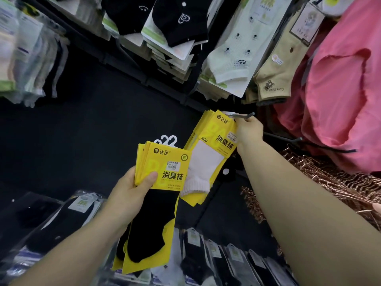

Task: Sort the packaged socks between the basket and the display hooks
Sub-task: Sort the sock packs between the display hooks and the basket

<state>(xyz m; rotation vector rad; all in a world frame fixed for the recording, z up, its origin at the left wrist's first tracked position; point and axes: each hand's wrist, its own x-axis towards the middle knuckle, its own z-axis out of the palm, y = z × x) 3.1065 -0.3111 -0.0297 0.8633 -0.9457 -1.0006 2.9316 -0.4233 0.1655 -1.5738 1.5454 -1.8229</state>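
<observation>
My right hand (pixel 248 131) pinched white packs (pixel 208 162) at the hook (pixel 243 115) above my fingers (pixel 246 123). My left hand (pixel 132 188) gripped black packs (pixel 160 203), likely next.

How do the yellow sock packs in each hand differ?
The black-sock packs hold black socks; the white-sock packs hold white ones. The left hand grips the black-sock packs away from any hook; the right hand holds the white-sock packs at a display hook. Both have matching yellow cards.
</observation>
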